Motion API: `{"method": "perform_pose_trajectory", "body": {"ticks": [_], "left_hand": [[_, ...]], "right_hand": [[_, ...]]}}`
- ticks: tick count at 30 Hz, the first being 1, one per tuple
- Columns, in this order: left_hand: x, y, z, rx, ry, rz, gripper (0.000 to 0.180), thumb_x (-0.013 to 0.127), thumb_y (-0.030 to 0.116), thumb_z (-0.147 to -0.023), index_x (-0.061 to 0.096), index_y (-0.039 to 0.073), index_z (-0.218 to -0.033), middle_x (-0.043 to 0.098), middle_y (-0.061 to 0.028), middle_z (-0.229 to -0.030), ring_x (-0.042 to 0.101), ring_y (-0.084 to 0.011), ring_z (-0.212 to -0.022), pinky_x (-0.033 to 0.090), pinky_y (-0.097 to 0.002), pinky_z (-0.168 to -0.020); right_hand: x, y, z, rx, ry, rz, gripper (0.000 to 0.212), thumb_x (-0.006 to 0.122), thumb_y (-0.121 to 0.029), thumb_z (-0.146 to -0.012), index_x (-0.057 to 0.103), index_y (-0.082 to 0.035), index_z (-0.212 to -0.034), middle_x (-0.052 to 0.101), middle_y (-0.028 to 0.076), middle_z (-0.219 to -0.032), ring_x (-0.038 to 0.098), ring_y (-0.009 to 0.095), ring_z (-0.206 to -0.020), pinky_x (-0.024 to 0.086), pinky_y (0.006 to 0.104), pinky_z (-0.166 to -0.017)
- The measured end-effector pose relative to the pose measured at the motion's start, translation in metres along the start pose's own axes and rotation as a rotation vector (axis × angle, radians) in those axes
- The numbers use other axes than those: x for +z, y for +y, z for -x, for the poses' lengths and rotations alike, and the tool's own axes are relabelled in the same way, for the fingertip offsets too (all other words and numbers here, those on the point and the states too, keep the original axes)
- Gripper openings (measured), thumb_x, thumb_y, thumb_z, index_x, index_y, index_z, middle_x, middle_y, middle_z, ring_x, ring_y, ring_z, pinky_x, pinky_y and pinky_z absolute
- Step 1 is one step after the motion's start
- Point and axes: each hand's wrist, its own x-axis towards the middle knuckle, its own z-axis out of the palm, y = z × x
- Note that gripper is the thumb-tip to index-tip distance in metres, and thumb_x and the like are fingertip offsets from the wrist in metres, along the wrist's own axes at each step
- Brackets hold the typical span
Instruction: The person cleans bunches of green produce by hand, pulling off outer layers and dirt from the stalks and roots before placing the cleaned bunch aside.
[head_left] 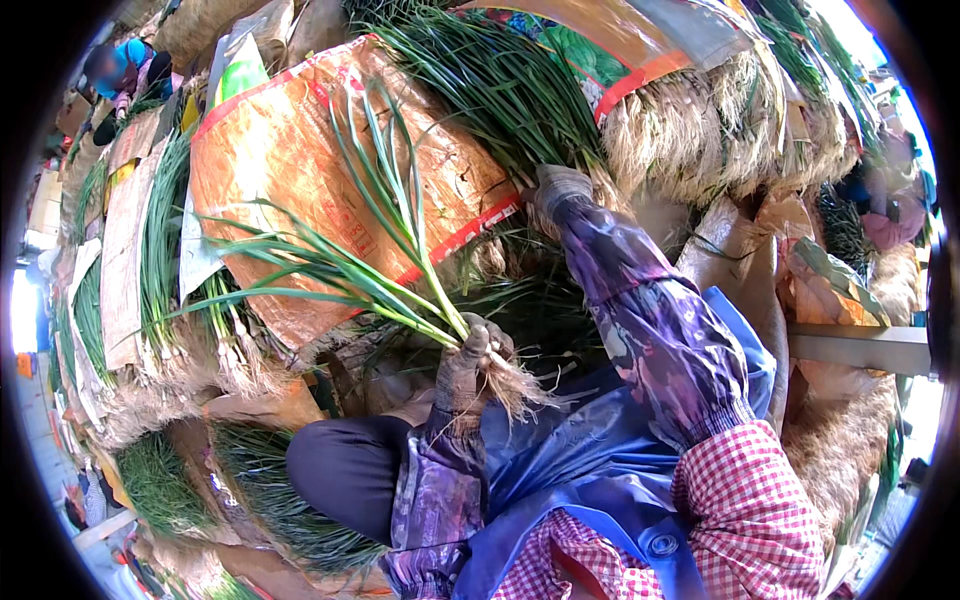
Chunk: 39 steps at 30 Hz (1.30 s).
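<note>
My left hand [468, 368], in a soiled glove, is closed around a small bunch of green onions [432, 285] just above their pale roots [515, 388]. Their long leaves fan out up and to the left, over an orange sack sheet [330, 190]. My right hand [562, 188], gloved as well, is stretched forward to a large heap of green onions [490, 100]. Its fingers curl in at the stalks near the root end; the fingertips are hidden. Patterned purple sleeve covers reach from both wrists up the forearms.
Rooted bundles [690, 120] are stacked at the upper right, partly under sacking. More green onions [165, 230] lie between cardboard strips at the left. Dark green leaves [270, 470] lie beside my knee. A metal bar [860, 348] juts in at the right. Other people [125, 75] are in the background.
</note>
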Motion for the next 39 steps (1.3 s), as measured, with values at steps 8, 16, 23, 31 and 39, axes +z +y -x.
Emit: {"method": "perform_pose_trajectory", "body": {"ticks": [8, 16, 23, 31, 39], "left_hand": [[-0.012, -0.011, 0.006, -0.146, 0.491, -0.208, 0.015, 0.066, 0.02, -0.085, 0.057, 0.008, -0.084, 0.047, 0.0049, -0.061, 0.043, -0.0036, -0.049, 0.037, -0.018, -0.042], [-0.009, -0.038, 0.02, -0.138, 0.503, -0.244, 0.012, 0.064, 0.016, -0.085, 0.06, 0.006, -0.091, 0.051, 0.0033, -0.063, 0.047, -0.0063, -0.048, 0.039, -0.0196, -0.041], [-0.011, -0.014, 0.037, -0.205, 0.046, 0.161, 0.027, 0.051, 0.028, -0.092, 0.052, 0.002, -0.1, 0.05, -0.0051, -0.062, 0.047, -0.0175, -0.052, 0.038, -0.0298, -0.044], [-0.027, -0.026, 0.031, -0.305, -0.27, 0.397, 0.033, 0.044, 0.032, -0.095, 0.052, 0.001, -0.104, 0.054, -0.0092, -0.064, 0.049, -0.0203, -0.051, 0.041, -0.0319, -0.044], [-0.038, -0.031, 0.02, -0.21, -0.23, 0.281, 0.033, 0.042, 0.03, -0.097, 0.052, 0.0, -0.103, 0.055, -0.0085, -0.063, 0.048, -0.0201, -0.047, 0.039, -0.0306, -0.041]], "right_hand": [[-0.011, -0.026, 0.153, -0.117, -0.644, -0.943, 0.028, 0.066, -0.025, -0.083, 0.065, -0.001, -0.096, 0.065, 0.006, -0.082, 0.061, 0.014, -0.073, 0.05, 0.0299, -0.069], [0.008, -0.04, 0.165, 0.043, -0.383, -1.115, 0.032, 0.067, -0.028, -0.083, 0.063, -0.002, -0.102, 0.063, 0.007, -0.081, 0.057, 0.017, -0.068, 0.049, 0.0303, -0.065], [0.041, -0.014, 0.174, 0.4, -0.308, -1.654, 0.022, 0.058, -0.026, -0.089, 0.058, -0.004, -0.087, 0.052, -0.001, -0.061, 0.045, 0.007, -0.044, 0.035, 0.02, -0.036], [0.01, -0.064, 0.185, -0.016, -1.154, -2.154, 0.041, 0.058, -0.034, -0.089, 0.052, 0.0, -0.111, 0.048, -0.002, -0.062, 0.037, 0.004, -0.039, 0.033, 0.0173, -0.037], [0.028, -0.072, 0.183, 0.309, -0.212, -1.536, 0.015, 0.066, -0.018, -0.084, 0.063, -0.003, -0.087, 0.054, 0.0, -0.059, 0.047, 0.006, -0.049, 0.036, 0.0211, -0.043]]}}
